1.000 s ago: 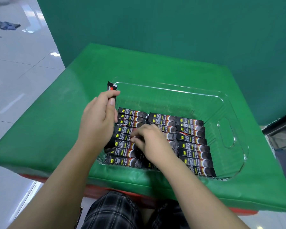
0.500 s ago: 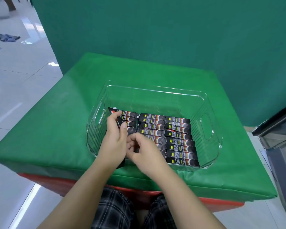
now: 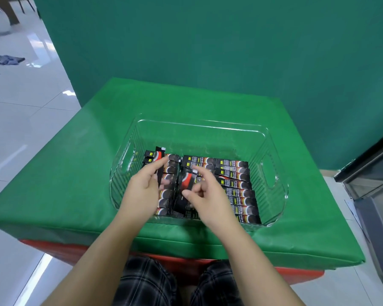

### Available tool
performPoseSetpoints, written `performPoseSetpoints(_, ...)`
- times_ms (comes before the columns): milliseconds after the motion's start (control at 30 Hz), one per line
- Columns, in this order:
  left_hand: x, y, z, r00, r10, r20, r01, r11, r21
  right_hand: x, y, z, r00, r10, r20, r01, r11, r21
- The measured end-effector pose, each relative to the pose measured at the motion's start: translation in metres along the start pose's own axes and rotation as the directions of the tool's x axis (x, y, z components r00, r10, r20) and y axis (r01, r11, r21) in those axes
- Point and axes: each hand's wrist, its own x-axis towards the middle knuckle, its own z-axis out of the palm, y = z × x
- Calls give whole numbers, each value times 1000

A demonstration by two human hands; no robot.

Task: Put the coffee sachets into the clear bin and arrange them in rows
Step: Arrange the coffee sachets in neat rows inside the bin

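Head view, left to right; left hand sits over the left column of coffee sachets inside the clear bin, fingers curled and pinching one upright sachet that stands on end, its top clear of the flat ones; right hand is just beside it over the middle column, fingers curled, thumb and forefinger pinching the edge of a tilted sachet that lies crosswise to the rows.

Risks, as judged: the upright sachet may tip onto the left column and lie askew if released from this height; cause, it is narrow and held by its middle only; the tilted sachet may drag its neighbours out of line when turned, since it rests on them; both hands crowd the same gap, so one could knock the other's sachet.

Container: bin rests on the green table, handle cut-outs at both ends; contents are black sachets laid flat in three columns, right column tidy, left and middle partly hidden by the hands; far part of the bin floor holds no sachets.
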Motion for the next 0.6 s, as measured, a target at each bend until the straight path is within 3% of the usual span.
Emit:
performPoseSetpoints(200,-2,-7,4,970,29,243,-105,946,307,2,4,-4,995,79,-61,-72,993,96)
performPoseSetpoints(333,0,-9,3,982,-15,187,-62,915,399,2,3,-3,990,130,-56,-123,985,118)
performPoseSetpoints(467,1,-12,2,972,-104,210,16,924,383,9,2,-2,983,175,-56,-150,941,303)
performPoseSetpoints(533,2,-14,2,980,-111,167,37,919,392,14,1,-5,984,164,-67,-146,967,210)
performPoseSetpoints(600,3,-13,-1,985,-126,116,68,911,407,25,11,-16,980,139,-145,-152,985,-81)
